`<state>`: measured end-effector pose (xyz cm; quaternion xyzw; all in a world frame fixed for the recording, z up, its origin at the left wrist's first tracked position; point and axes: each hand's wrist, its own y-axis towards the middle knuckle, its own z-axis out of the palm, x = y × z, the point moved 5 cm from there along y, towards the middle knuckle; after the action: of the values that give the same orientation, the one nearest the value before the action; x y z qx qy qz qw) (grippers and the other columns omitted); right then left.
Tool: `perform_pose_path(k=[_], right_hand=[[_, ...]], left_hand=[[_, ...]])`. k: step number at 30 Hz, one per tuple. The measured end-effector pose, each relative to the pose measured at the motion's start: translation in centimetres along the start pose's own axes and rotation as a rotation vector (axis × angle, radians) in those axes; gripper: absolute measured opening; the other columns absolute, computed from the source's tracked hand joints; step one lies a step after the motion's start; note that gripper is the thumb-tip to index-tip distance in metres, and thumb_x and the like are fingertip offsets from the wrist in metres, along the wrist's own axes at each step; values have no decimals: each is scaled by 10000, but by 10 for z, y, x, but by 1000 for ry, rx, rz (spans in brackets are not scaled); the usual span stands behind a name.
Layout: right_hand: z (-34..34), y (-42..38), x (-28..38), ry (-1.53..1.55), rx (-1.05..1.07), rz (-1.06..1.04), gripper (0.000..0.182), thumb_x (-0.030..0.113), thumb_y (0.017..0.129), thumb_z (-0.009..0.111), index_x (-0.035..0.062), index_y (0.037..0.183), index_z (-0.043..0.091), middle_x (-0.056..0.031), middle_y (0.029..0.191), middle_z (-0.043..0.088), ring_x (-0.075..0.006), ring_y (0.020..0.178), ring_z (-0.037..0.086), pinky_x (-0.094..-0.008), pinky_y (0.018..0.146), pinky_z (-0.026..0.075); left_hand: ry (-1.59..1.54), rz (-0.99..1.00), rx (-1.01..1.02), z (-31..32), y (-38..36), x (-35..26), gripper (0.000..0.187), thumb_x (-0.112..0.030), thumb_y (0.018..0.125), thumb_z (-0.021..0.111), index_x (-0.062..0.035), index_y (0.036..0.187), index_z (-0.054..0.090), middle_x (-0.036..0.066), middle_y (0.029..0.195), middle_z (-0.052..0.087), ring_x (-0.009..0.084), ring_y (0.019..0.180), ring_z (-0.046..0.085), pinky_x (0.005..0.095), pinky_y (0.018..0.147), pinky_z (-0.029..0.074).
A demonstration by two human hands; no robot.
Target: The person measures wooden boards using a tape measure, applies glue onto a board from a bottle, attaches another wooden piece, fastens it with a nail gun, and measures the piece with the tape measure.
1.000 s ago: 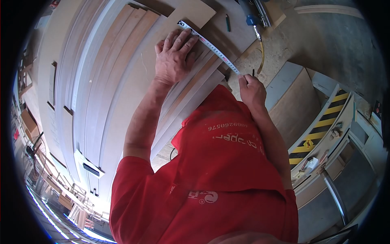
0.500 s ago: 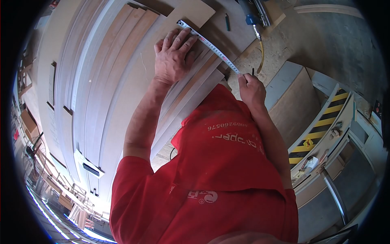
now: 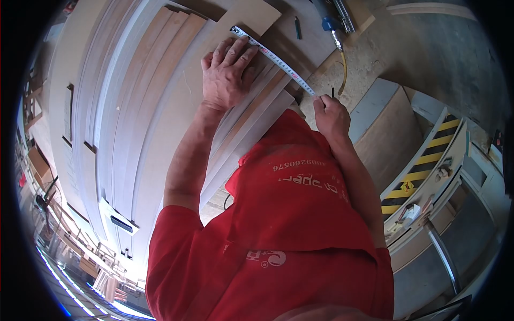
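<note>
A white tape measure blade (image 3: 286,67) with black and red markings runs slantwise over the edges of the boards. My left hand (image 3: 225,75) lies on a pale board (image 3: 182,96), fingers stretched out and fingertips beside the blade near its metal end hook. At the blade's other end, past the board edges, my right hand (image 3: 333,115) is closed around the tape measure; its case is hidden in the fist. A small dark stick-like piece (image 3: 333,92) shows just above that hand. Beyond the blade, a dark green pencil (image 3: 297,28) lies on a panel.
Stacked long boards (image 3: 144,80) fill the left side. At the top stands a blue-and-grey air tool (image 3: 329,22) with a yellow hose (image 3: 344,72). To the right are a grey-topped box (image 3: 375,107) and a machine with a black-and-yellow striped edge (image 3: 423,166).
The view has shifted very slightly. Both hands and the tape measure stay in nearly the same place.
</note>
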<state>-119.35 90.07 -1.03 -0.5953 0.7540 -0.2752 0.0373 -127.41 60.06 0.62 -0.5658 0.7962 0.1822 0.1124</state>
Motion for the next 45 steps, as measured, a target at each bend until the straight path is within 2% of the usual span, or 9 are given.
perform_pose_path(k=[16, 29, 35, 38, 45], right_hand=[[1, 2, -2, 1, 5, -12, 471, 492, 1100, 550, 75, 991, 742, -228, 1008, 755, -471, 967, 734, -577, 844, 561], [1, 4, -2, -3, 24, -6, 496, 508, 1107, 530, 73, 1025, 753, -235, 1031, 759, -471, 998, 736, -570, 868, 567], [0, 4, -1, -8, 26, -5, 480, 500, 1105, 540, 76, 1015, 747, -234, 1020, 757, -472, 981, 737, -573, 847, 568], [-2, 3, 1, 12, 1, 7, 441, 452, 1089, 577, 56, 993, 744, -230, 985, 741, -482, 956, 709, -564, 842, 541], [0, 3, 0, 29, 10, -1, 467, 492, 1102, 548, 80, 1004, 744, -226, 1015, 758, -470, 980, 737, -575, 848, 566]], left_hand=[[-12, -9, -15, 0, 0, 0, 531, -253, 908, 782, -245, 1436, 720, -5, 1612, 590, 283, 1484, 509, 519, 1195, 358], [-13, -9, -12, 0, 2, -1, 518, -252, 914, 775, -230, 1429, 726, 0, 1610, 591, 276, 1480, 511, 516, 1191, 351], [-7, -14, 10, 0, 2, 0, 525, -253, 923, 758, -242, 1446, 710, -3, 1619, 576, 280, 1492, 494, 526, 1194, 345], [-14, -13, 13, 3, 1, 2, 513, -272, 941, 732, -253, 1453, 697, -6, 1625, 561, 291, 1508, 470, 540, 1191, 340], [-20, -8, -11, 3, 1, 2, 513, -275, 934, 735, -253, 1445, 704, -2, 1606, 583, 292, 1490, 492, 537, 1178, 345]])
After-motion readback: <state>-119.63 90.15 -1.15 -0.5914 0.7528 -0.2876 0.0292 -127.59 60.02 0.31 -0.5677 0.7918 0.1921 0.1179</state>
